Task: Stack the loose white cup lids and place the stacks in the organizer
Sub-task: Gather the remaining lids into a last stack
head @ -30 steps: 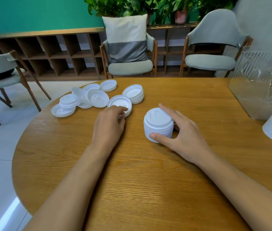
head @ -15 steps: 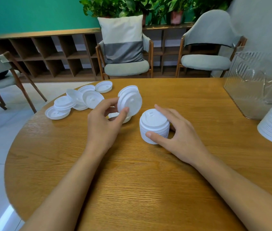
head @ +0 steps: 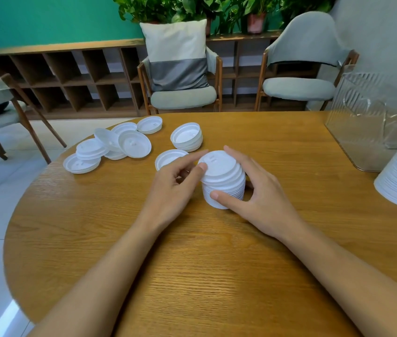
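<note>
Seating comes first: my left hand [head: 175, 184] pinches the left rim of the top lid [head: 219, 162] between thumb and forefinger, while my right hand [head: 264, 199] curls round the stack [head: 226, 188], thumb near, fingers far. The stack stands mid-scene on the table [head: 217, 276]; loose lids [head: 110, 147] lie far left and the organizer [head: 367, 117] far right. I judge the lid needs pressing evenly until it nests flush, or the column will lean. My right hand should brace, not squeeze.
</note>
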`<state>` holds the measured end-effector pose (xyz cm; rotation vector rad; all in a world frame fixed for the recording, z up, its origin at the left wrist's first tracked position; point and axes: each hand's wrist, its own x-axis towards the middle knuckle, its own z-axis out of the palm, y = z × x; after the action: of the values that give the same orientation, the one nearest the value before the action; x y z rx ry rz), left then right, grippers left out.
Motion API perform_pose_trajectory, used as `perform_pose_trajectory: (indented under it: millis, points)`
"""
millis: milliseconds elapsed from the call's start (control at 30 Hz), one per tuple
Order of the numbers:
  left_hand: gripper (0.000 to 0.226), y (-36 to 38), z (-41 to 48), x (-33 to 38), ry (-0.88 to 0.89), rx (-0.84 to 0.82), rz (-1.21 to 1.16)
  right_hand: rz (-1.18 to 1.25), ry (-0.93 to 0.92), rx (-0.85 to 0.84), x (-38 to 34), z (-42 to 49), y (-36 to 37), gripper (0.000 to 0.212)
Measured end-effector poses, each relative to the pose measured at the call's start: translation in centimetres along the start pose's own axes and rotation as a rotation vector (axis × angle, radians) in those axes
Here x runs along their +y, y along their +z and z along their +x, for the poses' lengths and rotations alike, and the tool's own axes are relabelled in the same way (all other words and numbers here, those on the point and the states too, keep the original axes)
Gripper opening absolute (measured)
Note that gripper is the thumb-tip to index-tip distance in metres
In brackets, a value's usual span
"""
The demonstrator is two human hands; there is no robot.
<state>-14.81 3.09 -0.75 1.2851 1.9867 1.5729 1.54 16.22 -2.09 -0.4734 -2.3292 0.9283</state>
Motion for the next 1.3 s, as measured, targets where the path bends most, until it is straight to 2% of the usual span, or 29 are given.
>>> perform_pose_trajectory:
  millis: [133,200,267,533,800,900,967,1033,1167,1300]
  points:
    - [0.038,0.5,-0.2,0.1,0.004,-0.024,0.055,0.009,0.002,0.008,0.0,0.0,0.2,0.085]
    - [0.057,0.9,-0.3,0.3,0.019,-0.029,0.053,0.008,-0.001,0.012,0.0,0.0,0.2,0.086]
    - [0.065,1.2,-0.3,0.2,0.042,0.007,0.083,0.010,0.000,0.018,-0.1,0.0,0.2,0.087]
    - [0.052,1.1,-0.4,0.4,0.097,0.013,0.086,0.020,0.020,-0.004,-0.1,0.0,0.0,0.090]
    - [0.062,0.7,-0.3,-0.3,0.095,-0.056,0.100,0.010,0.047,-0.027,0.1,-0.2,-0.1,0.091]
    - [0.058,-0.1,-0.3,-0.2,0.145,-0.054,0.179,0.011,0.059,-0.020,0.2,-0.1,-0.1,0.090]
    - [0.043,-1.0,-0.3,-0.4,0.186,0.075,0.223,0.006,0.057,-0.012,0.2,-0.1,-0.1,0.090]
    - [0.030,-2.0,-0.1,-1.0,0.189,0.189,0.370,0.004,0.053,0.000,0.2,-0.1,0.0,0.090]
    - [0.034,-2.6,0.4,-2.3,0.148,0.106,0.700,-0.002,0.054,0.002,0.4,-0.1,-0.1,0.090]
    - [0.028,-2.5,0.5,-2.1,0.184,0.154,0.720,-0.005,0.054,-0.010,0.4,-0.2,-0.1,0.090]
